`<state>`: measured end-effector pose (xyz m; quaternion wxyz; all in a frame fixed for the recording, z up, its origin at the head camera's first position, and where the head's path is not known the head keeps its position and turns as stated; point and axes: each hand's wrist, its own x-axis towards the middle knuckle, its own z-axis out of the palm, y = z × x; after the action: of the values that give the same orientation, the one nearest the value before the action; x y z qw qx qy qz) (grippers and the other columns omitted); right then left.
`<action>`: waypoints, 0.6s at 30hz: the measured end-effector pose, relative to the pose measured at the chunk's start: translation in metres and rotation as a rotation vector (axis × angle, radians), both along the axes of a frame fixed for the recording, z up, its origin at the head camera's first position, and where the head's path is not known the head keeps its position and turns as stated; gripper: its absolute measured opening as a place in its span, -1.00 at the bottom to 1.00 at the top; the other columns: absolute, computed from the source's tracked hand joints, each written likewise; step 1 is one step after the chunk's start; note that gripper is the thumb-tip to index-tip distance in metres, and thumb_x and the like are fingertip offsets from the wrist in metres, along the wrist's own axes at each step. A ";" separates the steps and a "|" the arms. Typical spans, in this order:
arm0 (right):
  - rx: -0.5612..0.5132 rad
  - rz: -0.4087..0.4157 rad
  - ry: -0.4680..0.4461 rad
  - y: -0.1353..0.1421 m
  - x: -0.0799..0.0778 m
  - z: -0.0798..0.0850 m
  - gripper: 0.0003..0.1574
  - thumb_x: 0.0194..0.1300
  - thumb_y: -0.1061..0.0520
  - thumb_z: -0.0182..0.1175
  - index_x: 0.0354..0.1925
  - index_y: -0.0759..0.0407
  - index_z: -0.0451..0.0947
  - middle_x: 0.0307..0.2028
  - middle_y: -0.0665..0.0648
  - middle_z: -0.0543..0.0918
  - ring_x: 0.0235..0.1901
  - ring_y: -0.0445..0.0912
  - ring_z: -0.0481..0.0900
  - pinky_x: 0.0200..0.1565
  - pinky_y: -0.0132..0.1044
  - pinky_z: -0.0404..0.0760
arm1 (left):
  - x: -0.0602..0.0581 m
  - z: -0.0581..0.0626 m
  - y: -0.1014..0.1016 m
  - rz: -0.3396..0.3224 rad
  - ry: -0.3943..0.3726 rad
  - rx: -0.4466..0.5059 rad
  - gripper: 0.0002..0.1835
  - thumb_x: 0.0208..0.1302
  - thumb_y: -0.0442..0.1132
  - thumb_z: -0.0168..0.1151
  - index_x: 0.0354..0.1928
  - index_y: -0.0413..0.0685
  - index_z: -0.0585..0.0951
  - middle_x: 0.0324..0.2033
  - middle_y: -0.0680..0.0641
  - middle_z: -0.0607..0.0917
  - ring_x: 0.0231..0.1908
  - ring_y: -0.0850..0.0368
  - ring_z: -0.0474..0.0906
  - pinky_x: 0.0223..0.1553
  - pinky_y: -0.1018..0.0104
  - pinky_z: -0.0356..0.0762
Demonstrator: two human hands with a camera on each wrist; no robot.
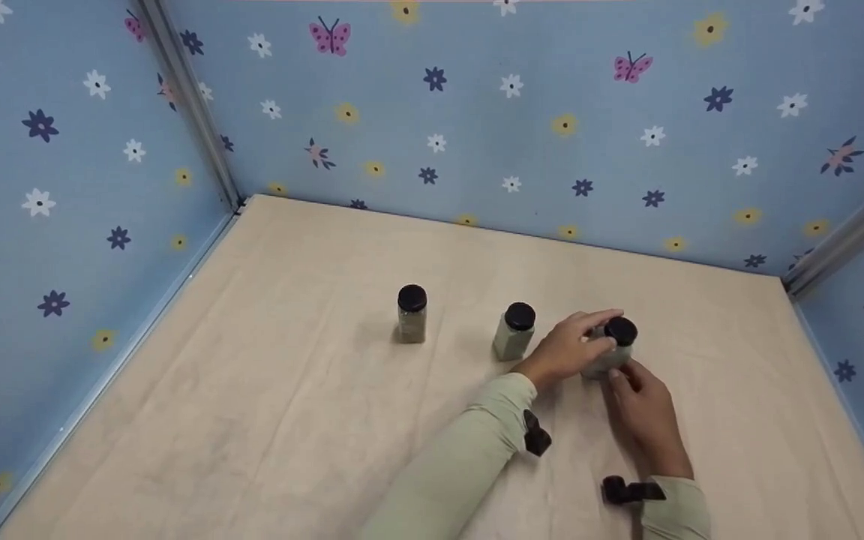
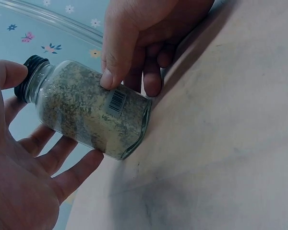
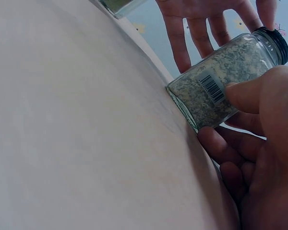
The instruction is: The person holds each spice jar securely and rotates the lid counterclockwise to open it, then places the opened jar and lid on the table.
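Pale green left sleeve point(image 1: 439, 465) nearest the lens, leading up to the left hand point(image 1: 571, 346). Both hands on one item: a square-sided glass jar point(image 2: 77, 105) of dried, flaky herbs, rightmost of three on the cream cloth point(image 1: 312, 420), roughly upright; cannot tell whether its base bears on the cloth. Left thumb and forefinger pinch at the black lid point(image 3: 281, 45), other fingers spread along the glass. Right hand point(image 1: 646, 409) grips lower, thumb beside the barcode label point(image 3: 212, 87), fingers behind and at the base edge. Middle jar point(image 1: 514, 341) near the left wrist; leftmost jar point(image 1: 412, 326) well apart.

Handling, judged by eye: rigid, modest load, glass probably outweighing the contents. Smooth walls likely slick; breakable if dropped or knocked against a neighbour. Flat sides of the lower body should suit a firm thumb-and-finger hold. Lid may grip better, but lifting by it alone would trust the thread.
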<state>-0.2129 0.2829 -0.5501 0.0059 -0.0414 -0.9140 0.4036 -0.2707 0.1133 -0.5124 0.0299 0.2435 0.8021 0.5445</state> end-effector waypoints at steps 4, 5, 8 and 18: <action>-0.001 0.002 0.007 0.000 0.001 0.000 -0.24 0.38 -0.26 -0.14 0.34 0.17 0.20 0.24 0.25 0.35 0.23 0.14 0.28 0.17 0.08 0.26 | -0.001 -0.003 0.000 -0.023 -0.012 0.041 -0.53 0.28 0.05 0.10 0.25 0.44 0.37 0.08 0.24 0.45 0.02 0.33 0.41 -0.01 0.44 0.39; -0.004 0.004 0.004 0.000 0.002 -0.001 -0.25 0.38 -0.25 -0.14 0.34 0.17 0.20 0.24 0.25 0.35 0.22 0.14 0.28 0.17 0.07 0.26 | -0.001 -0.004 -0.001 -0.026 -0.014 0.049 -0.53 0.28 0.05 0.11 0.25 0.43 0.38 0.08 0.24 0.44 0.02 0.34 0.41 -0.01 0.45 0.38; -0.005 0.006 0.005 0.000 0.002 -0.002 -0.25 0.38 -0.25 -0.14 0.34 0.16 0.21 0.23 0.25 0.36 0.20 0.13 0.30 0.15 0.08 0.28 | 0.000 -0.005 -0.002 -0.032 -0.013 0.060 -0.52 0.28 0.06 0.12 0.25 0.40 0.39 0.08 0.25 0.45 0.00 0.35 0.42 -0.01 0.45 0.39; 0.009 0.000 -0.002 -0.001 0.001 0.000 -0.23 0.37 -0.29 -0.16 0.36 0.12 0.19 0.22 0.24 0.38 0.20 0.13 0.31 0.14 0.10 0.28 | 0.003 -0.003 -0.002 -0.004 -0.051 0.113 -0.52 0.21 0.11 0.19 0.19 0.46 0.39 0.06 0.22 0.48 0.00 0.29 0.45 -0.03 0.40 0.42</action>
<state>-0.2119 0.2821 -0.5500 0.0052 -0.0415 -0.9158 0.3994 -0.2680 0.1115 -0.5156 0.0377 0.2327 0.7685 0.5948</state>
